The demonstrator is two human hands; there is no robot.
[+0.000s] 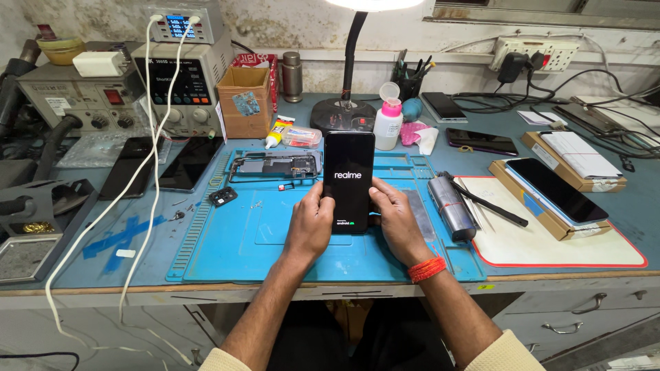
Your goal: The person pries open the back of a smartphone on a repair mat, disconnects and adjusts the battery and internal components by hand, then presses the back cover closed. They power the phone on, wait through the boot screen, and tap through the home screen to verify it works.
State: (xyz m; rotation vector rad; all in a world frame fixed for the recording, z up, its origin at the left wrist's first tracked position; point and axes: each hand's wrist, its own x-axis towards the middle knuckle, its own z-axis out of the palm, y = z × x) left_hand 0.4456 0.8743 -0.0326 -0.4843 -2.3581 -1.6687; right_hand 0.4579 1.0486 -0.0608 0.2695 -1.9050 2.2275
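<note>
Table (103, 264): I see a blue-topped table, crowded at the back with bench instruments and a lamp base, and carrying everything else named here.
Work mat (275, 247): a blue mat with ruled edges lies at the middle of the table, right under my hands.
Phone (348, 180): a black smartphone stands upright on the mat, its lower edge near the mat surface, held between both hands. Its screen is lit with a start-up logo, so I judge it assembled far enough to power on, with the boot not yet finished.
Left hand (309, 223): it grips the phone's lower left edge, fingers wrapped behind and thumb along the side.
Right hand (397, 220): it clasps the lower right edge of the same phone, thumb at the screen's border; an orange thread band sits at that wrist.
Open frame (273, 165): a stripped phone chassis with bare boards lies flat on the mat just behind and left of the held phone, apart from it. I judge that unit undone.
Boxed phones (553, 192): on the right, dark-screened phones rest on flat cardboard boxes, well apart from my hands.
Metal cylinder (450, 206): a grey cylinder lies at the mat's right edge, near my right hand but not touching it.
Bottle (388, 124): a white bottle with a pink collar stands just behind the phone.
Small part (222, 197): a little black component sits on the mat to the left, with loose screws near it, unfitted.
</note>
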